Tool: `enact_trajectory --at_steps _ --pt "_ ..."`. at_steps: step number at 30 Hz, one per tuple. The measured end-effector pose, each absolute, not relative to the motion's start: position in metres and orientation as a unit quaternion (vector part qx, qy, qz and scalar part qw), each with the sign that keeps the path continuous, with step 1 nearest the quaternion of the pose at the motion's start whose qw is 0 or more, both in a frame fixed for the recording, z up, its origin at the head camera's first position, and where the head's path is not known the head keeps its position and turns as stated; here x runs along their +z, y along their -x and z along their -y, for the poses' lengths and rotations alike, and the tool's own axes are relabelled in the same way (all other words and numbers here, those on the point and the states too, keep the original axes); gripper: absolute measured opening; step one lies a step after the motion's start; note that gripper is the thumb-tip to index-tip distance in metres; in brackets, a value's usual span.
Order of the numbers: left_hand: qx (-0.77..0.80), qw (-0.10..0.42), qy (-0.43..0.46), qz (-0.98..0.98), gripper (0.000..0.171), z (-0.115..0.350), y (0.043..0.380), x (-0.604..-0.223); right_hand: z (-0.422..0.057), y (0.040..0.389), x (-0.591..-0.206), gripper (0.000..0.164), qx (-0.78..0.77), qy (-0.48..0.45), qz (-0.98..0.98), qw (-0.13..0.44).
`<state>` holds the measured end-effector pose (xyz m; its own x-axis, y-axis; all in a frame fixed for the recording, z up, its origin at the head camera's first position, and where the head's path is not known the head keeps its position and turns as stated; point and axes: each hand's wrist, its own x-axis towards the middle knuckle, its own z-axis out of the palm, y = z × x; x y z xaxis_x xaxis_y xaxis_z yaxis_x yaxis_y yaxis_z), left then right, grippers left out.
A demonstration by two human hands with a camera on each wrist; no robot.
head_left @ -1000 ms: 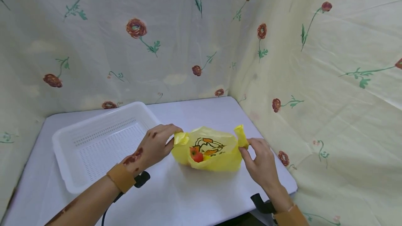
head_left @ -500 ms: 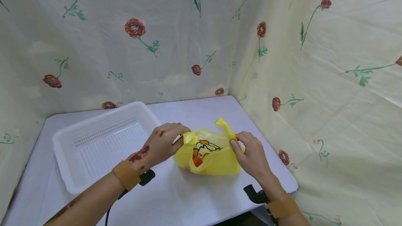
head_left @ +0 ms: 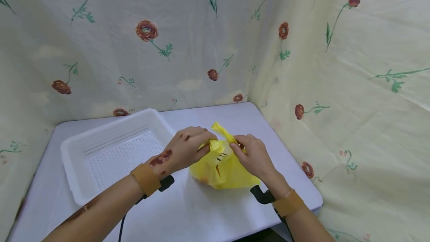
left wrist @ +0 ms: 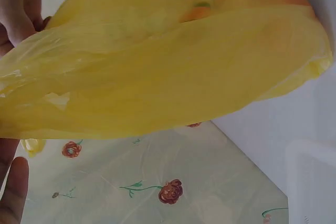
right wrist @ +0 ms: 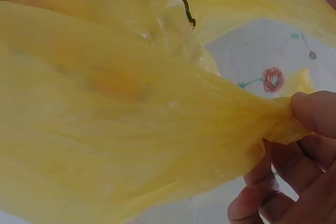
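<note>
A yellow plastic bag (head_left: 223,173) with a printed drawing sits on the table, bulging at its lower part. My left hand (head_left: 193,145) pinches its left handle. My right hand (head_left: 252,155) pinches the right handle, whose loose end sticks up and to the left past the fingers. In the right wrist view, thumb and fingers (right wrist: 317,111) squeeze the gathered plastic (right wrist: 273,116). Orange and reddish shapes show dimly through the bag's film (left wrist: 184,72) in the left wrist view; what they are cannot be made out. The two hands are close together above the bag.
A white perforated plastic basket (head_left: 75,171) stands on the left of the white table (head_left: 188,219), close to my left forearm. Flower-printed cloth (head_left: 188,47) hangs behind the table and along its right side. A strapped camera is on each wrist.
My right hand has moved left with its handle, and my left hand slightly right with the other. The bag's mouth has narrowed; the red round item with a green top, visible earlier, is now covered.
</note>
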<state>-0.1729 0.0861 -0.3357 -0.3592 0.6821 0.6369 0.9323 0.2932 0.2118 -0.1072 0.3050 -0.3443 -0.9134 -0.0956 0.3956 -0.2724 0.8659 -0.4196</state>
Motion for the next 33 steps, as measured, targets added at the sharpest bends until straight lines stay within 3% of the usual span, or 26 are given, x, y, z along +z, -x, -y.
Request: enact_trajectory --at_steps 10,15,24,33 --pt "-0.270 0.236 0.539 0.762 0.018 -0.100 0.175 -0.335 -0.293 0.127 -0.340 0.017 0.211 -0.153 0.956 0.132" --pt "-0.259 0.234 0.543 0.764 0.017 -0.106 0.176 -0.337 -0.291 0.130 -0.343 0.025 0.230 -0.161 0.955 0.099" --pt "-0.263 0.233 0.544 0.762 0.013 -0.111 0.179 -0.337 -0.294 0.127 -0.348 0.020 0.297 -0.189 0.935 0.035" --pt "-0.273 0.228 0.548 0.757 0.013 -0.114 0.180 -0.337 -0.300 0.125 -0.352 0.044 0.371 -0.222 0.901 -0.033"
